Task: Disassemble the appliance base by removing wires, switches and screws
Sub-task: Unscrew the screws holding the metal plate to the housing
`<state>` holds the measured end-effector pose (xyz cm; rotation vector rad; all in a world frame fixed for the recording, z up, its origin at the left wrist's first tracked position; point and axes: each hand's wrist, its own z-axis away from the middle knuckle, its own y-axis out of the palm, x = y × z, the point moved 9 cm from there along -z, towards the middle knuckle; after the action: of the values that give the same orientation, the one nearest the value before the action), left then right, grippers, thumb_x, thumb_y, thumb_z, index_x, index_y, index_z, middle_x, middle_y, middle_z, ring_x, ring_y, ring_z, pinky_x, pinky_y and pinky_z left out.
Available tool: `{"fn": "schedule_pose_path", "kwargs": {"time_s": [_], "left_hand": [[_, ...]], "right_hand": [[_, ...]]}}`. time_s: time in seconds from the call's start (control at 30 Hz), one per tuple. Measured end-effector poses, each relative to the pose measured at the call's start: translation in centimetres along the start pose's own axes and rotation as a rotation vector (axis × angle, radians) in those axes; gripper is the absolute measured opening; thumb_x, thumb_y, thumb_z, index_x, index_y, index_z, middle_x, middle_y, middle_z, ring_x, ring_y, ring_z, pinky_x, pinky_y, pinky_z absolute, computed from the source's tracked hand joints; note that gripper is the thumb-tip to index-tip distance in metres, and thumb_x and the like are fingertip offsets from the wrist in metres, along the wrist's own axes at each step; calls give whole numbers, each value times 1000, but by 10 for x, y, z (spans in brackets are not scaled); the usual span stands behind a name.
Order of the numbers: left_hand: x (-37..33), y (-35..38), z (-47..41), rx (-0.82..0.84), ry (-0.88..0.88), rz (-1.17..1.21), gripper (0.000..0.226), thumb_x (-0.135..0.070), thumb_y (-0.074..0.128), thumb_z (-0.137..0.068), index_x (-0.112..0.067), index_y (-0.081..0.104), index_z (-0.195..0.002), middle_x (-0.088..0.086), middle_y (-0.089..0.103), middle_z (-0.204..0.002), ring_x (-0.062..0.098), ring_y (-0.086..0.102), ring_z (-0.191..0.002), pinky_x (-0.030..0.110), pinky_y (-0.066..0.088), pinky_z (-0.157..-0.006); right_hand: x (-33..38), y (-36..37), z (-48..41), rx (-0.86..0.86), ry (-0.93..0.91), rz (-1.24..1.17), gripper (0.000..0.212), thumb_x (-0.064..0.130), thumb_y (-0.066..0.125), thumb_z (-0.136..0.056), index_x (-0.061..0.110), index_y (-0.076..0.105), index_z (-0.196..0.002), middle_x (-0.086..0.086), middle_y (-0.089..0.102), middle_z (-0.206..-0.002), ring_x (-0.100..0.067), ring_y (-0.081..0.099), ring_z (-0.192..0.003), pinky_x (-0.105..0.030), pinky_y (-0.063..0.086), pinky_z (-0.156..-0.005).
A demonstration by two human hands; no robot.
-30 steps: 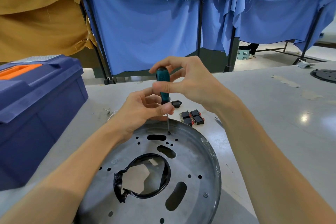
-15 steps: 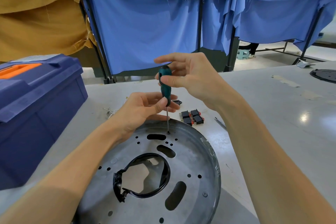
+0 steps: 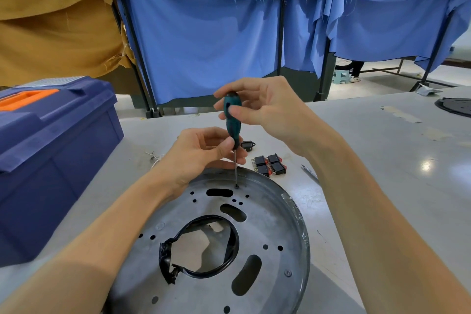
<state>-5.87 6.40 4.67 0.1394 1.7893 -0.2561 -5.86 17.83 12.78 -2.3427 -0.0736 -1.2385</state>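
Note:
The round grey metal appliance base (image 3: 275,227) lies flat on the table in front of me, with a black ring around its middle hole. A teal-handled screwdriver (image 3: 232,120) stands upright, its tip on a screw (image 3: 237,186) near the base's far rim. My right hand (image 3: 267,109) pinches the top of the handle. My left hand (image 3: 201,153) holds the handle's lower end with thumb and fingers. Another screw (image 3: 288,273) sits at the base's right side.
Several black and red switches (image 3: 270,164) and a small black part (image 3: 247,146) lie just beyond the base. A blue toolbox (image 3: 51,155) stands at the left. A thin metal tool (image 3: 309,173) lies right of the switches. White wires (image 3: 154,157) peek out behind my left wrist.
My right hand's fingers shifted around the handle top, from a closed wrap to a looser pinch. The screwdriver stays upright on the same screw. My left hand barely moved.

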Motion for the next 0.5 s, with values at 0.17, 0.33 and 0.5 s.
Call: {"fn": "schedule_pose_path", "kwargs": {"time_s": [0.17,0.33,0.5], "left_hand": [[-3,1,0,15,8,-26,42,-24,70,-76,0,63,-109,14,76,-96,30,73,-91,28,58,-76],[2,3,0,41,-10,14,31,-21,62,-83,-1,65,-106,16,75,-97,33,73,-92,30,59,-79],[0,1,0,18,-4,-23,52,-28,76,-71,3,60,-109,15,75,-94,33,73,-88,28,58,-74]], "right_hand": [[3,0,1,-34,-29,114,24,21,77,-82,27,73,-105,2,68,-95,-5,63,-75,-15,53,-78],[-3,-3,-1,-13,17,-34,28,-6,64,-87,5,68,-113,-7,75,-96,-19,73,-86,-27,57,-85],[3,2,1,-26,-14,125,22,27,78,-81,26,74,-103,-4,69,-97,-10,64,-76,-16,53,-78]]}}
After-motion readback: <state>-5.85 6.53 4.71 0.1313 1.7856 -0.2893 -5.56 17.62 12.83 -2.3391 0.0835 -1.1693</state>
